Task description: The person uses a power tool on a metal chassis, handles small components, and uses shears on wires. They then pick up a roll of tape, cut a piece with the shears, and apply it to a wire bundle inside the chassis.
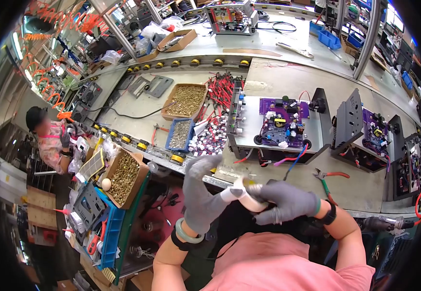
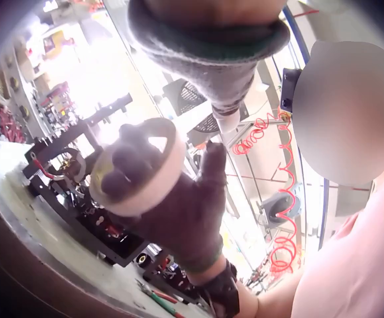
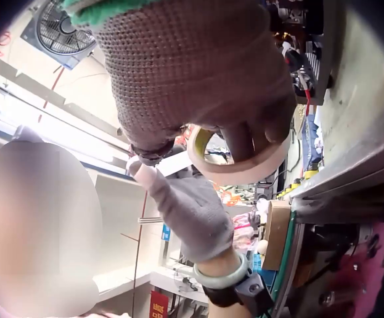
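Note:
A roll of white tape [image 1: 252, 201] is gripped by my gloved right hand [image 1: 288, 199], its fingers reaching through the ring in the right wrist view. My gloved left hand [image 1: 202, 196] is held up beside it, fingers extended and thumb pointing toward the roll. White tape covers the tip of that thumb, and a short white strip [image 3: 173, 163] shows between thumb and roll. Both hands are in front of my body, near the bench's front edge. In the left wrist view the tape roll [image 2: 168, 165] hangs around the right fingers.
On the bench [image 1: 268, 177] stand units with purple circuit boards [image 1: 284, 121]. Pliers [image 1: 329, 183] lie at the front right. A blue bin [image 1: 179, 135], a box of brass-coloured parts [image 1: 185, 101] and wire bundles [image 1: 222, 92] are further left. Another person [image 1: 50, 138] is at far left.

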### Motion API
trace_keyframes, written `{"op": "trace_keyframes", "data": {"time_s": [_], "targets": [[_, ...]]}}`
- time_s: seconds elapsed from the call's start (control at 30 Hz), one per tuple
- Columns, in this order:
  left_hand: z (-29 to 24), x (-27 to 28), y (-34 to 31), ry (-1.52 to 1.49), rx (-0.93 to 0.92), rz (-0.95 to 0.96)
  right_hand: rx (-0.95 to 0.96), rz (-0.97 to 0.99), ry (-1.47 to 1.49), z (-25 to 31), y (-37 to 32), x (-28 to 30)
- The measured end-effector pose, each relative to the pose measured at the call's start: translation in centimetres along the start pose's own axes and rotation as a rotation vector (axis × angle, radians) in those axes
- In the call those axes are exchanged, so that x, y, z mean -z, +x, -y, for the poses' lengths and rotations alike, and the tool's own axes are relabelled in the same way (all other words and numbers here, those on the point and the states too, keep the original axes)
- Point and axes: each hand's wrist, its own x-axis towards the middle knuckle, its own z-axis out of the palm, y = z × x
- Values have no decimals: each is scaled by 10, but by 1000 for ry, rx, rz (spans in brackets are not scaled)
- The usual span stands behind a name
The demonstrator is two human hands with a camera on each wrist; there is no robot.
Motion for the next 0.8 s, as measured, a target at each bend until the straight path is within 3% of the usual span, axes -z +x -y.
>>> {"op": "trace_keyframes", "data": {"time_s": [0.03,0.07,0.1,0.13,0.2,0.27,0.33,0.4,0.47,0.53,0.57,0.7,0.8], "targets": [[0,-2,-4,4,0,-4,183,-70,-68,-10,0,-3],[0,-5,-10,-245,269,28,184,-66,-70,-14,-4,-3],[-1,-7,-14,-495,537,62,88,-86,30,-13,-11,-3],[-3,-10,-13,-496,537,62,-9,-106,131,-8,-16,-3],[-8,-14,-7,-577,707,-91,-67,-131,183,-7,-24,-5],[2,-17,-9,-600,665,-128,78,-89,224,-8,-30,-5],[6,-15,-10,-678,707,-99,72,-74,226,-5,-29,-5],[13,-15,-13,-721,692,-90,-125,-103,250,-6,-26,-6],[12,-12,-13,-763,680,-81,-136,-137,288,-3,-22,-8],[6,-6,-10,-797,741,98,-148,-168,325,-5,-20,-10],[8,-1,-11,-780,714,263,-95,-240,262,-11,-18,-13],[11,-6,-13,-995,761,454,113,-409,46,-24,-9,-19],[-5,-6,-2,-813,734,514,287,-506,-138,-33,-3,-21]]}}
